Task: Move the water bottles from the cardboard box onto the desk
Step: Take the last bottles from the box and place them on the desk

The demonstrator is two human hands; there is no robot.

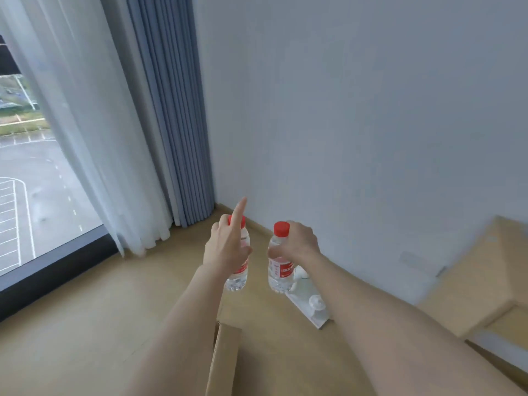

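Two clear water bottles with red caps and red labels are held up in the air in front of me. My left hand (pixel 227 248) grips the left bottle (pixel 237 274) around its upper body, with the index finger pointing straight up past the cap. My right hand (pixel 297 242) grips the right bottle (pixel 280 270) just below its cap. Both bottles are upright, side by side and apart. A flap of the cardboard box (pixel 224 358) shows at the bottom between my forearms. The light wooden desk (pixel 483 281) stands at the right edge, blurred.
A white power strip (pixel 310 307) lies on the wooden floor by the white wall (pixel 371 124), below the right bottle. Blue and sheer white curtains (pixel 128 138) hang at the left beside a large window.
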